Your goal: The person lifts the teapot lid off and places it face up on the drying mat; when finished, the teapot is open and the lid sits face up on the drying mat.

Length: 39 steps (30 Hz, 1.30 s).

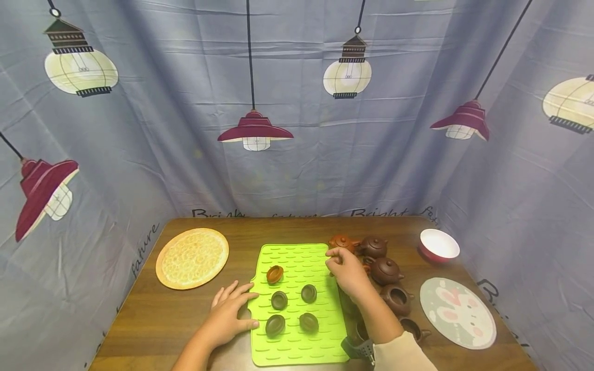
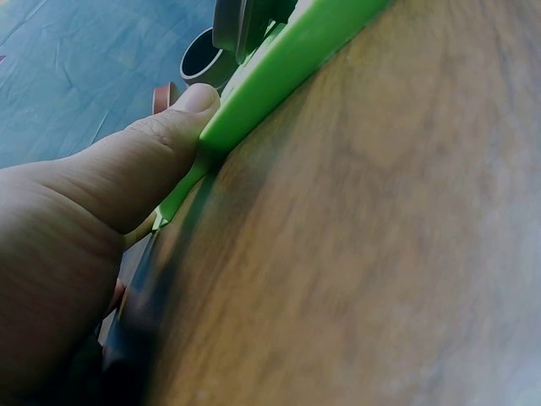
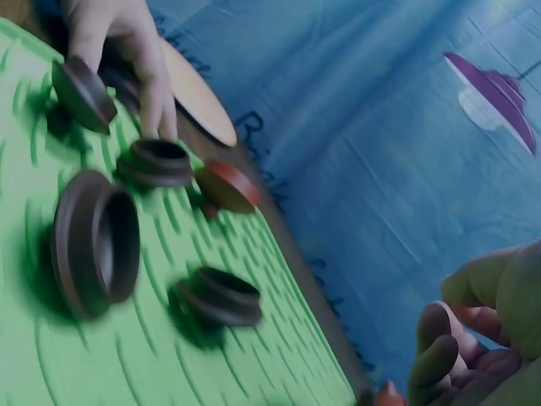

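Note:
A green ridged mat (image 1: 297, 355) lies on the table, bearing one orange-brown teapot lid (image 1: 275, 274) and several dark brown lids (image 1: 309, 323). My left hand (image 1: 227, 315) rests at the mat's left edge with fingers spread; in the left wrist view its thumb (image 2: 156, 152) touches the green rim. Above the mat's right edge hovers my right hand (image 1: 349, 273), fingers loosely bent, with nothing visible in them. Close by it are an orange-brown teapot (image 1: 341, 242) and dark brown teapots (image 1: 386, 270). My right forearm covers part of the teapot group.
Lidless teapots (image 1: 398, 300) stand nearer me on the right. Beyond them are a round rabbit-print mat (image 1: 459, 309) and a red bowl with a white inside (image 1: 438, 245). A round yellow mat (image 1: 192, 257) lies back left. Curtains (image 1: 297, 175) hang behind the table.

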### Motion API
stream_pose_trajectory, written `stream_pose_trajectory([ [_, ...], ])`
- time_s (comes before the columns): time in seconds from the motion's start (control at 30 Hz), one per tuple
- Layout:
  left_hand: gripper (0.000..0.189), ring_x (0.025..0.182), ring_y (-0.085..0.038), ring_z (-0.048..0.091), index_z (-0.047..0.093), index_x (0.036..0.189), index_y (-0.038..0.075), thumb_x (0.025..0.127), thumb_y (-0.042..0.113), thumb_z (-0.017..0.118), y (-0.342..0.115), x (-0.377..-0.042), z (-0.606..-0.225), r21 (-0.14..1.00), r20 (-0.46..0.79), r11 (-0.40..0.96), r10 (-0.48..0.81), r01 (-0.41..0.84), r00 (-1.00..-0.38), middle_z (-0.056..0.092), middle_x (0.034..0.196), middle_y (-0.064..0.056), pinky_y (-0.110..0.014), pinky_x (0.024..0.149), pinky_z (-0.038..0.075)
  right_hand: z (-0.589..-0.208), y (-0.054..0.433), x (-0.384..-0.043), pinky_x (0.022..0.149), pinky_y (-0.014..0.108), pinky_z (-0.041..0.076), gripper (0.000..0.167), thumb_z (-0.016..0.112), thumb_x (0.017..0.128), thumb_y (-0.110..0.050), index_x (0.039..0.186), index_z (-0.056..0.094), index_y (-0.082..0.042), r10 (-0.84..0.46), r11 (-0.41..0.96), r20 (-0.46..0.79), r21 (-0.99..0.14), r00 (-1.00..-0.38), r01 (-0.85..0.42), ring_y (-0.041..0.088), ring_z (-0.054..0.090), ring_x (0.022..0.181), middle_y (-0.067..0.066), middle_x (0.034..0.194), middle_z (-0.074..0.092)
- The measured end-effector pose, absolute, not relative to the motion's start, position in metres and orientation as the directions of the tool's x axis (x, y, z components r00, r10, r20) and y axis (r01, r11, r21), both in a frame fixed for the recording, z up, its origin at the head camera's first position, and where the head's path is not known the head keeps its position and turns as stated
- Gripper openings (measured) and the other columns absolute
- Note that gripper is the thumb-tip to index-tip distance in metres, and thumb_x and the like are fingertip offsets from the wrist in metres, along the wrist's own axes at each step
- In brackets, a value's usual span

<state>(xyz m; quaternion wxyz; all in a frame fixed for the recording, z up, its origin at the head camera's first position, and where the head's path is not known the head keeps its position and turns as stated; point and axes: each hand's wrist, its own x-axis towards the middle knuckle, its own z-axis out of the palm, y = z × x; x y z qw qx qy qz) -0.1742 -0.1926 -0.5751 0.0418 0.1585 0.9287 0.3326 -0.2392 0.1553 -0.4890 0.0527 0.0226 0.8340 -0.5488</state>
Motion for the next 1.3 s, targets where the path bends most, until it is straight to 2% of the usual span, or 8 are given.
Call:
stream_pose_trajectory([
  [0.13,0.072,0.159,-0.042,0.019,0.063,0.142,0.022,0.081,0.054,0.084,-0.192,-0.174,-0.575,0.64,0.025,0.722,0.32,0.261,-0.947,0.042,0.166,0.0,-0.072,0.124,-0.003,-0.486,0.177,-0.24,0.067,0.031,0.052,0.026,0.06,0.105,-0.017,0.129,0.062,-0.01,0.007,0.436,-0.104,-0.895,-0.995,0.097,0.025,0.06,0.085,0.011,0.111,0.063],
  [0.23,0.072,0.159,-0.042,0.019,0.063,0.142,0.022,0.08,0.054,0.085,-0.192,-0.174,-0.575,0.641,0.02,0.724,0.316,0.254,-0.949,0.042,0.166,0.001,-0.072,0.125,-0.003,-0.481,0.195,-0.24,0.067,0.029,0.051,0.028,0.061,0.105,-0.018,0.131,0.061,-0.009,0.028,0.487,-0.094,-0.868,-0.995,0.095,0.023,0.06,0.088,0.012,0.117,0.064],
  [0.37,0.073,0.159,-0.042,0.019,0.063,0.142,0.023,0.08,0.055,0.084,-0.193,-0.174,-0.574,0.639,0.022,0.726,0.315,0.256,-0.949,0.042,0.166,0.0,-0.071,0.125,-0.003,-0.479,0.221,-0.242,0.074,0.029,0.054,0.03,0.061,0.104,-0.017,0.132,0.06,-0.005,0.065,0.537,-0.057,-0.839,-0.996,0.083,0.024,0.063,0.099,0.015,0.121,0.064],
  [0.57,0.072,0.159,-0.042,0.02,0.064,0.141,0.022,0.08,0.055,0.084,-0.193,-0.174,-0.573,0.637,0.022,0.727,0.317,0.258,-0.948,0.043,0.166,0.001,-0.071,0.124,-0.003,-0.483,0.257,-0.247,0.076,0.029,0.052,0.034,0.061,0.103,-0.016,0.132,0.059,0.0,0.154,0.581,-0.027,-0.806,-0.988,0.113,0.027,0.062,0.1,0.017,0.117,0.064],
  [0.73,0.072,0.159,-0.043,0.019,0.064,0.142,0.022,0.081,0.055,0.084,-0.192,-0.173,-0.574,0.64,0.019,0.724,0.319,0.256,-0.948,0.043,0.166,0.0,-0.072,0.124,-0.003,-0.485,0.28,-0.248,0.077,0.04,0.054,0.038,0.062,0.102,-0.019,0.134,0.056,0.003,0.174,0.647,-0.057,-0.746,-0.983,0.158,0.033,0.063,0.098,0.022,0.115,0.064],
  [0.9,0.072,0.159,-0.042,0.019,0.064,0.142,0.022,0.081,0.056,0.084,-0.192,-0.174,-0.574,0.639,0.021,0.724,0.319,0.258,-0.948,0.042,0.166,0.001,-0.071,0.124,-0.003,-0.492,0.291,-0.248,0.09,0.056,0.054,0.036,0.065,0.1,-0.017,0.127,0.058,0.007,0.174,0.702,-0.075,-0.69,-0.982,0.177,0.043,0.065,0.107,0.028,0.115,0.066],
  [1.0,0.072,0.159,-0.042,0.019,0.064,0.142,0.022,0.081,0.055,0.084,-0.192,-0.174,-0.574,0.641,0.02,0.723,0.319,0.257,-0.948,0.042,0.166,0.0,-0.071,0.125,-0.003,-0.496,0.293,-0.247,0.093,0.059,0.052,0.034,0.066,0.099,-0.015,0.125,0.059,0.007,0.176,0.7,-0.09,-0.689,-0.98,0.189,0.045,0.064,0.109,0.028,0.114,0.067],
  [1.3,0.072,0.16,-0.042,0.018,0.063,0.142,0.022,0.082,0.055,0.084,-0.192,-0.173,-0.574,0.642,0.016,0.724,0.318,0.254,-0.948,0.041,0.167,0.001,-0.071,0.125,-0.004,-0.5,0.297,-0.247,0.099,0.063,0.048,0.032,0.057,0.099,-0.016,0.121,0.061,0.006,0.203,0.684,-0.102,-0.696,-0.974,0.216,0.05,0.058,0.118,0.031,0.125,0.064],
])
